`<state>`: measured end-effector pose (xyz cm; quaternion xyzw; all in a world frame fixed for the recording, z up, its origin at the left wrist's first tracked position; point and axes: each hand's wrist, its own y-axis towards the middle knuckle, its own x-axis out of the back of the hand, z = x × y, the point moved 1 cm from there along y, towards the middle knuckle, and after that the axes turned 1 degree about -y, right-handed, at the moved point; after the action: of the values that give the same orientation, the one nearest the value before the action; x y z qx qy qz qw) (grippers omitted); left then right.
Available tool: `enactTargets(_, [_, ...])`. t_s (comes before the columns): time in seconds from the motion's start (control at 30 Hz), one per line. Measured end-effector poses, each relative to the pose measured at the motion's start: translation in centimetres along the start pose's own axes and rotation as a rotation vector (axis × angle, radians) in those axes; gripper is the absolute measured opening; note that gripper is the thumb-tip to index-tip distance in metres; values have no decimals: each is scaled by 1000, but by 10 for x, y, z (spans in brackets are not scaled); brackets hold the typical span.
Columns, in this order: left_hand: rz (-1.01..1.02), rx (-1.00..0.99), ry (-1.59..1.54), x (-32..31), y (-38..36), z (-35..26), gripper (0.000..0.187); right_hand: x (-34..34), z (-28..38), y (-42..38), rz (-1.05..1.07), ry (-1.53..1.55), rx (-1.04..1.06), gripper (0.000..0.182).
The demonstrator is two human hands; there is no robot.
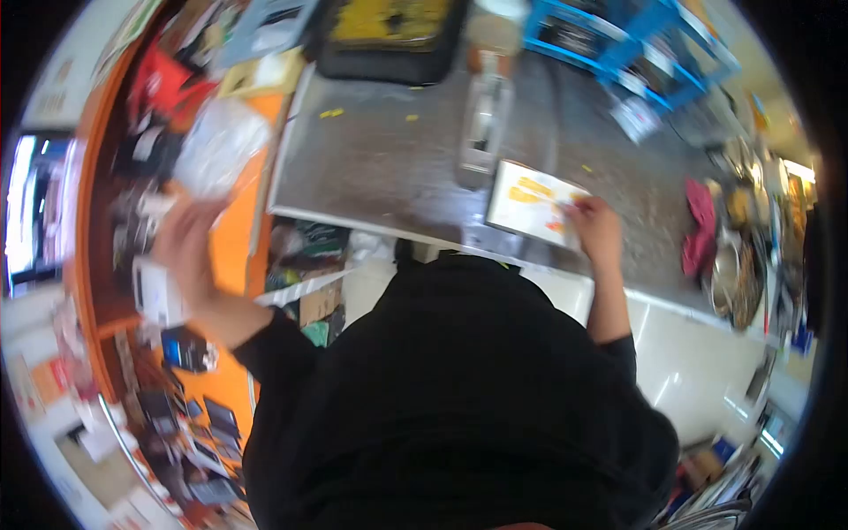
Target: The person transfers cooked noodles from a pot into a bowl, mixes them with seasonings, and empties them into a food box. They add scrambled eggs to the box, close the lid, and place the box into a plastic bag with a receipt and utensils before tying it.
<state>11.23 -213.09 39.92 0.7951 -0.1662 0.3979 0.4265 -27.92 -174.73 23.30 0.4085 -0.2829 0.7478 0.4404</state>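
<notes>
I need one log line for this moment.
left hand: near plastic bag, blurred | right hand: at white board | white board: on table

Grey surface (389,168), shiny, pale front edge. On it: white board (508,215) with yellow-orange patches near front edge, long narrow device (484,119) just behind, black tray (380,71) far side, blue rack (614,60) far right, dark pink cloth (698,228) right, small yellow scraps (331,113).
</notes>
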Motion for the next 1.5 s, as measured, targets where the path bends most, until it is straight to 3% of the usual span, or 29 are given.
enactTargets(0.03, [125, 451, -685, -35, 16, 12, 29, 12, 19, -2, 23, 6, -69, 29])
enactTargets(0.07, [213, 487, -672, -57, 20, 43, 28, 7, 12, 3, -65, -54, -39, 28])
enactTargets(0.13, [148, 500, -423, -103, 6, 141, 26, 7, 24, 4, -227, 82, 31, 23])
enactTargets(0.27, [99, 621, 51, -129, -6, 236, 22, 4, 69, 2, -382, 175, 53, 20])
enactTargets(0.37, [319, 520, 110, -150, -1, 286, 21, -10, 100, -3, -376, 206, 21, 20])
enactTargets(0.4, [334, 508, 109, -158, 2, 299, 21, -15, 109, -7, -367, 212, 6, 20])
enactTargets(0.5, [115, 362, 113, -179, 26, 330, 20, -31, 139, -17, -358, 232, 21, 18])
enactTargets(0.57, [212, 255, 217, -196, 34, 365, 19, -41, 146, -24, -358, 294, 43, 14])
enactTargets(0.6, [282, 148, 280, -210, 37, 391, 18, -41, 147, -25, -370, 156, 68, 11])
enactTargets(0.63, [243, 13, 228, -224, 38, 414, 14, -39, 152, -32, -415, 114, 7, 8])
enactTargets(0.73, [549, 27, 91, -222, 65, 407, 21, -28, 147, -50, -509, 102, -15, 6])
enactTargets(0.77, [480, -41, -42, -235, 64, 435, 22, -23, 154, -55, -524, 88, -101, 8])
enactTargets(0.8, [401, -46, 45, -235, 67, 437, 20, -20, 155, -60, -554, 170, -108, 10])
enactTargets(0.83, [487, -47, 144, -233, 72, 437, 17, -19, 152, -62, -584, 190, -85, 13])
enactTargets(0.87, [382, -131, 71, -225, 71, 426, 13, -15, 156, -67, -574, 147, -140, 14])
enactTargets(0.9, [419, -131, 120, -219, 74, 418, 12, -7, 156, -75, -544, 117, -183, 16])
enactTargets(1.03, [576, 168, 444, -217, 82, 429, 11, 8, 136, -102, -528, 132, -212, 17])
enactTargets(1.13, [537, 243, 519, -206, 101, 440, 20, 15, 103, -133, -530, 115, -267, 16])
enactTargets(1.2, [459, 316, 604, -189, 105, 414, 22, 26, 75, -158, -544, 100, -273, 16])
enactTargets(1.3, [81, 405, 568, -166, 105, 371, 24, 35, 28, -200, -571, 181, -280, 16])
enactTargets(1.4, [-345, 329, 302, -146, 97, 304, 26, 57, -13, -238, -554, 209, -274, 16])
enactTargets(1.47, [-409, 214, 91, -135, 77, 200, 28, 62, -33, -248, -514, 306, -235, 17])
enactTargets(1.5, [-287, 167, 82, -127, 60, 124, 28, 60, -40, -251, -491, 361, -219, 17])
